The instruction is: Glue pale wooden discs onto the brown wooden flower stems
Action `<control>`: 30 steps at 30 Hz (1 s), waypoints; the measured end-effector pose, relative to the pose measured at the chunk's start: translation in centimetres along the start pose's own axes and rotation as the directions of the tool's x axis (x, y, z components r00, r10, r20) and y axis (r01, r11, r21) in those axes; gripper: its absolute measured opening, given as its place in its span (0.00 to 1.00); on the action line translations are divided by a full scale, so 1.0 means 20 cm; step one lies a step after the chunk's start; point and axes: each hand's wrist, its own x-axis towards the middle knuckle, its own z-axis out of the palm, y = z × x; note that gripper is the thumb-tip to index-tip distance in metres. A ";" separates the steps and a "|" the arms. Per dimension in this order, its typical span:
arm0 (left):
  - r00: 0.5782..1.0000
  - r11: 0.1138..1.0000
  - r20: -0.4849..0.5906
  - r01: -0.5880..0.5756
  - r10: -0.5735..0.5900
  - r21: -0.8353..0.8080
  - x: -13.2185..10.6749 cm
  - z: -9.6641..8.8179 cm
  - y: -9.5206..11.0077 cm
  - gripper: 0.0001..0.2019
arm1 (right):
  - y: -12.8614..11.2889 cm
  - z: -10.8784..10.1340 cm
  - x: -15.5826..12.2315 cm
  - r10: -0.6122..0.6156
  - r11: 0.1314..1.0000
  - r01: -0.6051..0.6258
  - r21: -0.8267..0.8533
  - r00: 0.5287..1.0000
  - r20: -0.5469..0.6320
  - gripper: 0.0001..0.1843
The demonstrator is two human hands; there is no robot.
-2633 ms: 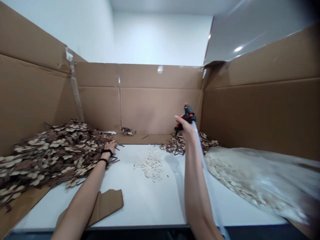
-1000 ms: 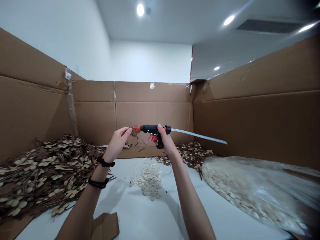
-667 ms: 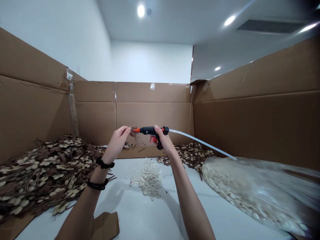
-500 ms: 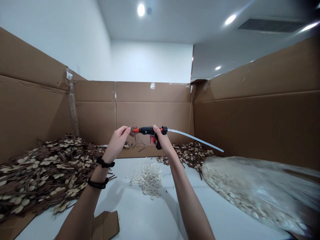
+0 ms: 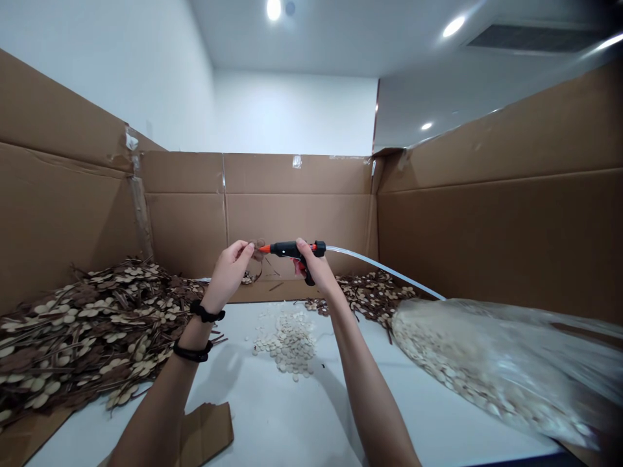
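My right hand (image 5: pixel 316 269) is closed round the grip of a black and orange glue gun (image 5: pixel 291 250), held level in the air with a clear glue stick (image 5: pixel 384 269) trailing out of its back to the right. The orange nozzle points left at a small brown wooden piece (image 5: pixel 257 250) that my left hand (image 5: pixel 228 272) pinches between fingertips. Both hands hover above a small heap of pale wooden discs (image 5: pixel 289 340) on the white table (image 5: pixel 292 421).
A large pile of brown wooden flower stems (image 5: pixel 87 324) fills the left side. A smaller pile of stems (image 5: pixel 374 295) lies at the back right, beside a clear plastic bag of pale discs (image 5: pixel 487 370). Cardboard walls (image 5: pixel 296 207) surround the table. A cardboard scrap (image 5: pixel 209 431) lies near the front.
My left hand left the big stem pile and now holds a small piece up. My right hand brought the glue gun down level, nozzle against that piece. The glue stick wobbles slightly.
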 end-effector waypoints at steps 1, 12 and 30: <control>1.000 1.000 0.000 -0.006 0.006 0.000 0.00 0.00 0.00 0.17 | 0.00 0.00 0.00 0.002 1.000 -0.002 0.002 1.000 -0.005 0.33; 0.996 0.994 -0.072 -0.042 0.049 0.101 0.00 0.01 -0.02 0.15 | -0.10 -0.01 -0.05 -0.068 0.990 0.059 -0.129 0.996 -0.065 0.30; 0.977 0.999 0.213 0.036 -0.028 -0.035 0.00 0.21 -0.19 0.12 | 0.03 -0.02 0.03 -0.063 0.977 0.048 0.208 0.996 0.067 0.17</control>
